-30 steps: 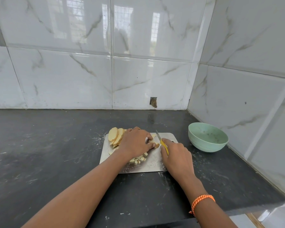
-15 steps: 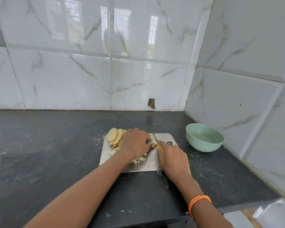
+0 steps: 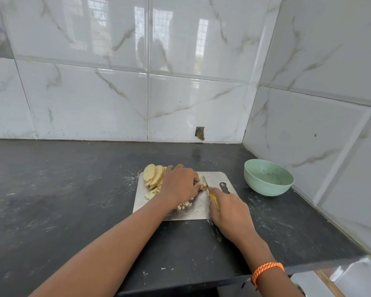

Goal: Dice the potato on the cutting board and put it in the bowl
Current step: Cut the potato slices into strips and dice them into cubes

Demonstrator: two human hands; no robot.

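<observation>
A steel cutting board [image 3: 214, 179] lies on the dark counter. Round potato slices [image 3: 152, 174] lean in a stack at its far left corner, and small diced pieces [image 3: 183, 205] lie near the board's middle and left. My left hand [image 3: 180, 185] curls over a potato piece and pins it to the board; most of that piece is hidden. My right hand [image 3: 228, 213] grips a yellow-handled knife [image 3: 210, 192], whose blade meets the potato right beside my left fingertips. A pale green bowl [image 3: 268, 177] stands to the right of the board.
White marble-look tiled walls close off the back and right side, forming a corner behind the bowl. The counter's front edge [image 3: 223, 281] runs just under my right wrist. Dark counter surface [image 3: 62, 189] stretches to the left of the board.
The view has shifted slightly. The knife and my right hand have edged leftward along the potato, with the blade coming down closer to my left fingers. My left hand stays put.
</observation>
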